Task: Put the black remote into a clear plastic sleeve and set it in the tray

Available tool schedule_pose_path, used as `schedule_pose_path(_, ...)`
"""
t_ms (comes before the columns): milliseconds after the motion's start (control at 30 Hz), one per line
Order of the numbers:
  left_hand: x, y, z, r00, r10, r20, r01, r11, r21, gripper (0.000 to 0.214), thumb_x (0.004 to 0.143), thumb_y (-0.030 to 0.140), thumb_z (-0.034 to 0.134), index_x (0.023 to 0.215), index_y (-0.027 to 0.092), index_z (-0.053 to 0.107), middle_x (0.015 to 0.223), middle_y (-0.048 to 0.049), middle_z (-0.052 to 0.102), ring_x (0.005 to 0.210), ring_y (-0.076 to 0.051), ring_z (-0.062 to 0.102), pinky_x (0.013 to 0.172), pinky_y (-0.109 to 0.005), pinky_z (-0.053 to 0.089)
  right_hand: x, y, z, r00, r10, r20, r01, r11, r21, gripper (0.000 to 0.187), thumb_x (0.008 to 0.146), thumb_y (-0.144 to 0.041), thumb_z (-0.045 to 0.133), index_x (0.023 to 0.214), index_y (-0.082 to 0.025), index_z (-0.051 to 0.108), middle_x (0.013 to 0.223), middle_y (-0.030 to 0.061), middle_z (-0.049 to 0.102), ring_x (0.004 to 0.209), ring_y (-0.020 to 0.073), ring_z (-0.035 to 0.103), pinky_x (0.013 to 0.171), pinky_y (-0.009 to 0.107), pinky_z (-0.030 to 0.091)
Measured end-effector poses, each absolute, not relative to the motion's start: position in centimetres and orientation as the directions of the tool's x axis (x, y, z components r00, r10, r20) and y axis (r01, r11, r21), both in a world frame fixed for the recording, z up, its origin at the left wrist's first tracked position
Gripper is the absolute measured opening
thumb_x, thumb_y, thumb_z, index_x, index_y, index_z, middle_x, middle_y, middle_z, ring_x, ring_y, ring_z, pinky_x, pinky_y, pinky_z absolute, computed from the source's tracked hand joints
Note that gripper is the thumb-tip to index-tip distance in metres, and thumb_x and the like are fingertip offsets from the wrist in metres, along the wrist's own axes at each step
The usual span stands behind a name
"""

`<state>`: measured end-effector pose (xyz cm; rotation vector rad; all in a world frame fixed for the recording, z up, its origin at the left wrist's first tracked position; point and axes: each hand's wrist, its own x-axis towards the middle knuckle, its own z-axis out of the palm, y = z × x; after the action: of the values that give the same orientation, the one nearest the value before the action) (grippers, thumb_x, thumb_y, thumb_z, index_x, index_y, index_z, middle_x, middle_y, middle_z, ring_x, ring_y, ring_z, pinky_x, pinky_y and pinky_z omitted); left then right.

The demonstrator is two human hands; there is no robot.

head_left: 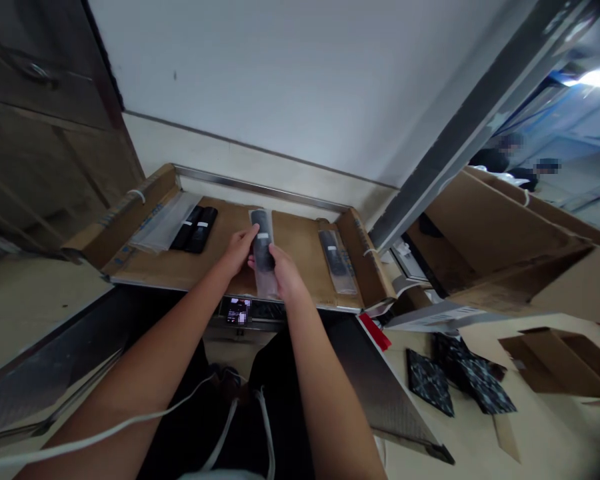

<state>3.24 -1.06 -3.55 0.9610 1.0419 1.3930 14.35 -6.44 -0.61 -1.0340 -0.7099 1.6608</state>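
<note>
Over the cardboard-lined tray I hold a long black slab [262, 251] with a small white label, inside a clear plastic bag [267, 285]. My left hand [239, 249] is closed on its left side, the thumb near the upper part. My right hand [285, 268] grips the right side lower down. To the left, two black slabs [203, 230] lie side by side, bare of plastic as far as I can see. Flat clear bags [163, 223] lie beside them. Another bagged black slab [333, 257] rests at the tray's right end.
Raised cardboard walls [367, 253] bound the tray [225, 273]. A phone [239, 311] with a lit screen sits below its front edge. On the right stand a big open carton [510, 247] and a smaller box [565, 360], near dark patterned packages [473, 370]. Other people are far behind.
</note>
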Motion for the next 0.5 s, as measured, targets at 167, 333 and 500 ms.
schedule_pose_path(167,3.0,-1.1,-3.6,-0.132,0.991,-0.023,-0.318,-0.02,0.948,0.045,0.069,0.058,0.075,0.066,0.015,0.062,0.056,0.0016,0.057,0.048,-0.01,0.049,0.046,-0.022,0.037,13.9,-5.4,-2.3,-0.009,0.98,-0.198,-0.224,-0.195,-0.955,0.022,0.088,-0.038,0.056,0.083,-0.018,0.063,0.069,-0.0016,0.064,0.063,0.0126,0.059,0.062,0.023,0.049)
schedule_pose_path(333,3.1,-0.7,-4.2,-0.13,0.991,-0.015,-0.303,-0.025,0.953,0.049,0.067,0.062,0.075,0.068,0.014,0.064,0.061,0.0001,0.06,0.054,-0.012,0.052,0.051,-0.024,0.041,15.6,-5.1,-2.3,0.022,0.977,-0.211,-0.083,-0.208,-0.975,0.029,0.085,-0.046,0.05,0.086,-0.02,0.063,0.066,-0.0043,0.057,0.055,0.0111,0.048,0.052,0.021,0.037)
schedule_pose_path(500,3.0,-0.6,-4.3,-0.13,0.991,0.021,-0.285,-0.058,0.957,0.05,0.066,0.062,0.075,0.069,0.014,0.066,0.065,-0.0008,0.062,0.061,-0.013,0.054,0.057,-0.024,0.042,16.0,-5.1,-2.7,0.07,0.992,-0.102,-0.001,-0.102,-0.995,0.033,0.076,-0.05,0.057,0.08,-0.018,0.065,0.067,-0.0038,0.056,0.061,0.0109,0.047,0.057,0.021,0.037)
